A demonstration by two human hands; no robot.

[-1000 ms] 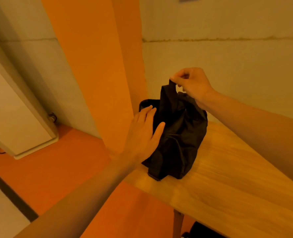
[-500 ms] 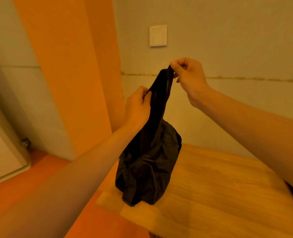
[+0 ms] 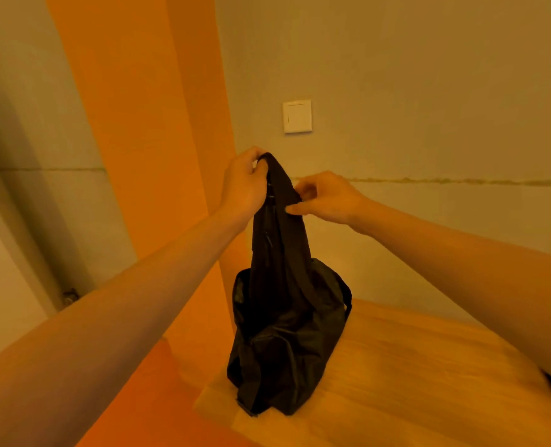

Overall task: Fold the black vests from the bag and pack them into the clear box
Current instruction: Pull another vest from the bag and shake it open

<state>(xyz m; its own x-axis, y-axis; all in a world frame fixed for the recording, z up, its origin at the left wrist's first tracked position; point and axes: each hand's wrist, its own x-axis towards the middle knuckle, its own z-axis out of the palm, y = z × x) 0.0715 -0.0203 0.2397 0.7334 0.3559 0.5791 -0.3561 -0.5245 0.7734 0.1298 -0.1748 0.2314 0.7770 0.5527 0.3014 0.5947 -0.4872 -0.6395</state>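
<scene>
Wooden table (image 3: 429, 382): black vest (image 3: 280, 240) above bag (image 3: 287, 356)

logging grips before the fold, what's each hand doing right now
Left hand: grips the top of the black vest that stretches up out of the bag.
Right hand: pinches the same vest just below.

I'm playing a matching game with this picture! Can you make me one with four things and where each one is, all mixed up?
Things:
1. black vest
2. black bag
3. light switch
4. left hand

Places:
A. on the wall
B. standing on the wooden table
C. gripping the vest's top
D. held up, lower end inside the bag

Pairs: 1-D, 2-B, 3-A, 4-C.
</scene>
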